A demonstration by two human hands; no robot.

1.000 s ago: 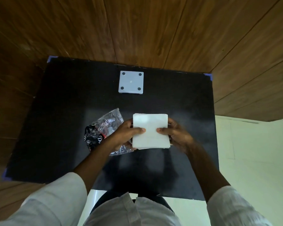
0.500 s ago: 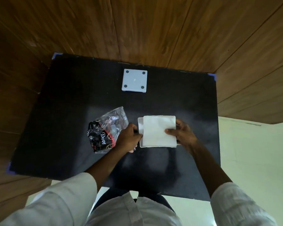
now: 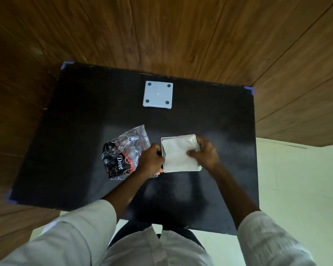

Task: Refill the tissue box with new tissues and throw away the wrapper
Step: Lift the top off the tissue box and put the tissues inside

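Head view: both hands at the white square tissue box on a black table.
Left hand grips its wall; right hand presses soft tissues inside. Crinkled clear-and-black wrapper reads "Done"; flat square lid lies apart.

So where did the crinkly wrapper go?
The wrapper lies on the black table, just left of the tissue box, partly under the left hand.

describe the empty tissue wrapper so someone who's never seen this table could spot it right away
Start at the black table. Near its middle, just left of the white tissue box the two hands are working on, lies the wrapper. It is the only crinkled plastic there: clear at the far end, black with white lettering at the near end.
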